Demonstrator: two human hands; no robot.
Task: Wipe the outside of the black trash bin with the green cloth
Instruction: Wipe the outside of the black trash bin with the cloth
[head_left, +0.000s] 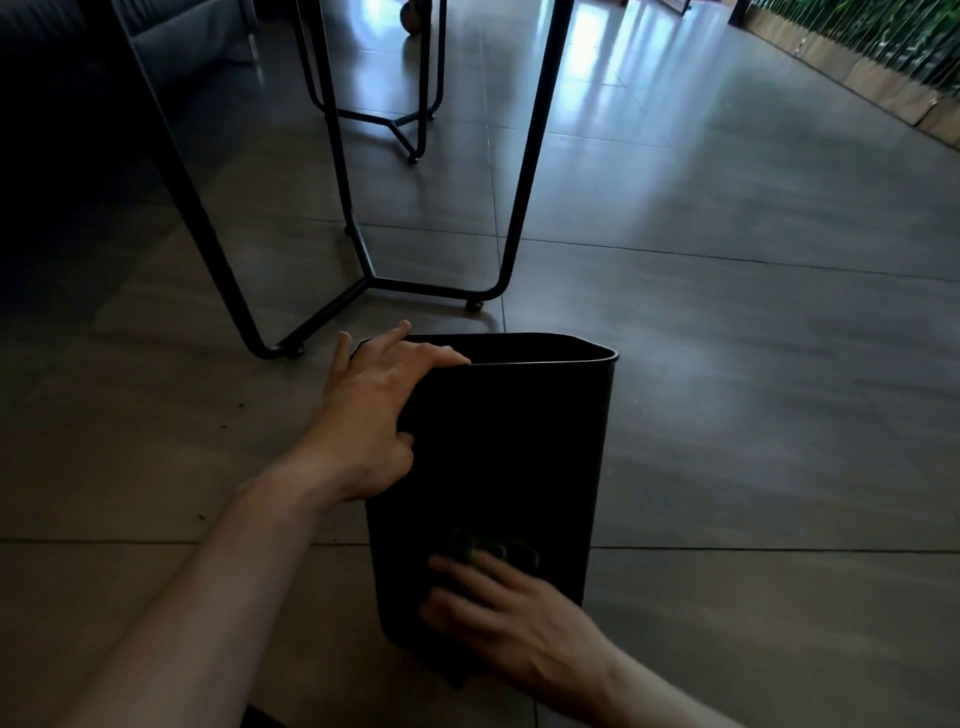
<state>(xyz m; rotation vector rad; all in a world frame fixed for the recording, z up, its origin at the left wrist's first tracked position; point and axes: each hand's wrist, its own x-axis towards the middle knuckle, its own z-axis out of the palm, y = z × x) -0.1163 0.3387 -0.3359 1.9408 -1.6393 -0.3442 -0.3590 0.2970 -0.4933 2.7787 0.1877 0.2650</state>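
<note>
Green cloth (493, 551) lies pressed low on the bin (498, 457)'s near wall under the flat-fingered right hand (514, 623), while the left hand (374, 415) grips the bin's rim.

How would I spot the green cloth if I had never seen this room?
Start at the tall black plastic trash bin on the grey tiled floor, before the black metal table legs. Low on its near wall, the right hand presses the crumpled green cloth: the only green patch on that dark surface.
</note>
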